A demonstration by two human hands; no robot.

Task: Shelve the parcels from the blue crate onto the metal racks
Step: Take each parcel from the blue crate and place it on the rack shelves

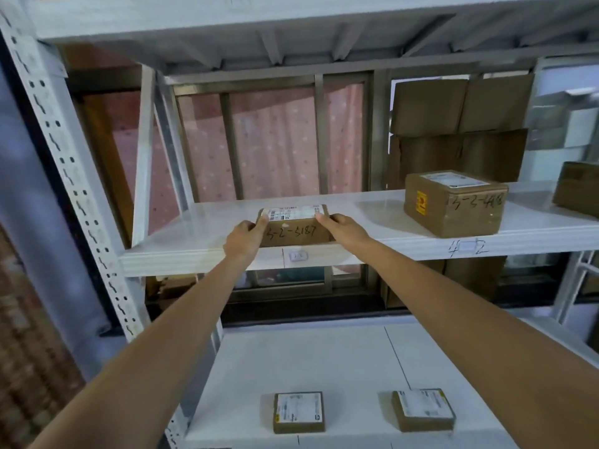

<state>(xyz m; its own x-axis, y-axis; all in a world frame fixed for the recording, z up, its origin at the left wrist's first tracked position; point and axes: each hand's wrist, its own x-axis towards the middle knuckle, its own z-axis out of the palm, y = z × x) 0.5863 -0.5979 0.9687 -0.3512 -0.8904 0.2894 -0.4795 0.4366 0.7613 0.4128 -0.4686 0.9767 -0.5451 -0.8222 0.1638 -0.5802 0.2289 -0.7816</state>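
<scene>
White metal shelf (207,236) — hands grip cardboard parcel (295,229)

— How do the arms stand?
— Both bare forearms reach up and forward, converging.
— And the hands?
— The left hand (243,238) grips the parcel (296,229) at its left end, fingers curled over the top; the right hand (344,229) grips its right end likewise

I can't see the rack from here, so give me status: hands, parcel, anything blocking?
Left hand and right hand grip the ends of the small parcel. Parcel sits on middle shelf, near front edge. Larger box to its right, apart; nothing blocking.
</scene>
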